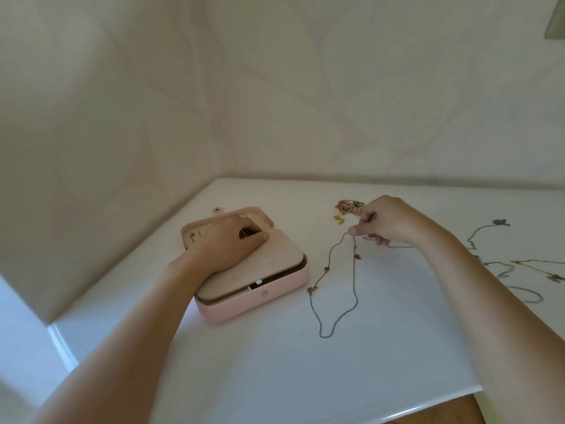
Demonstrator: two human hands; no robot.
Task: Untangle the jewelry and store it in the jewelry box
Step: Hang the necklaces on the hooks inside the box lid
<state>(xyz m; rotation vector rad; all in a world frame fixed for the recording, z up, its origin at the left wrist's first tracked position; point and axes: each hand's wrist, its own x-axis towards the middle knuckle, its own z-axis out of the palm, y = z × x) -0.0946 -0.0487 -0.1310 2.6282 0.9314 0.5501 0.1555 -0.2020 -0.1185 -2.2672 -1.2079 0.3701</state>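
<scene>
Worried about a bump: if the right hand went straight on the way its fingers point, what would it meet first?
Pinching the necklace, the right hand points left: probably the box tray, gripped by the left hand, comes first, across bare table. Depth is unclear.

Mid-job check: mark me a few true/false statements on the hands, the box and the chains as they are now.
The right hand pinches the long chain. True.
The jewelry box is snapped closed. False: its lid lies open behind it, and the left hand grips the beige inner panel.
The long chain hangs wholly in the air. False: most of it lies on the white table.
A small jewelry tangle lies just beyond the right hand. True.
More chains lie right of the right forearm. True.
</scene>
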